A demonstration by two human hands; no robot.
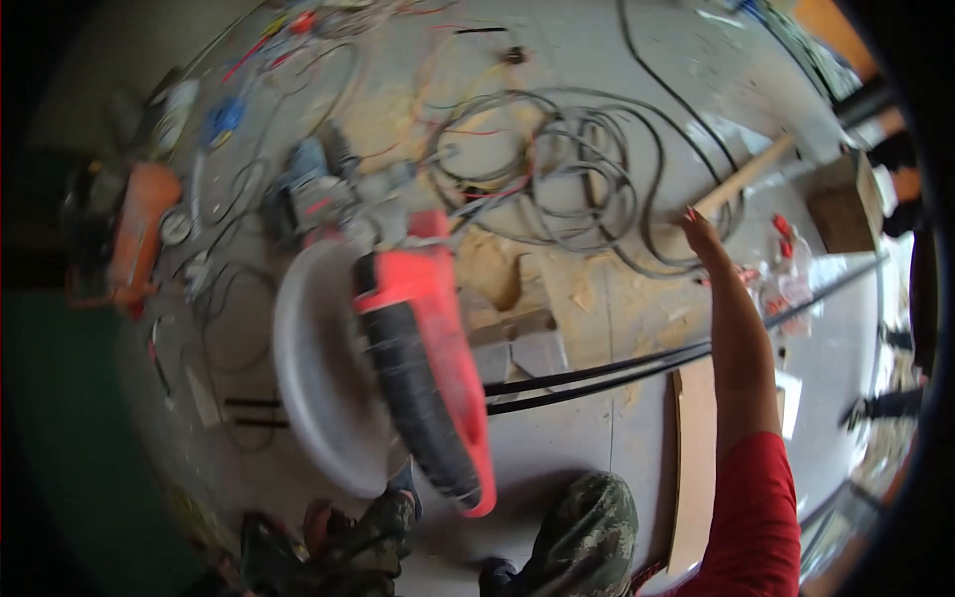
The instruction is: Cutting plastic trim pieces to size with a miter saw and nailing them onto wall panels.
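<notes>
My right hand [702,231] reaches forward and is closed on a pale wooden length [746,174] at the right. A cut-off saw with a red and black handle [418,378] and a round grey guard [313,363] fills the middle, close to the camera and slightly blurred. A skin-coloured shape [320,525] beside my left leg may be my left hand; its fingers cannot be made out. Two long dark bars [637,362] run rightward from behind the saw, passing beside my right forearm. Coiled grey cables [597,189] lie just left of the wooden length.
An orange compressor [144,239] stands at left, near a blue item [225,121] and tangled wires. A wooden box [841,204] and red-handled items [783,234] are at right. A long board [689,468] lies by my right side. Dark legs or shoes [885,408] show at the right edge.
</notes>
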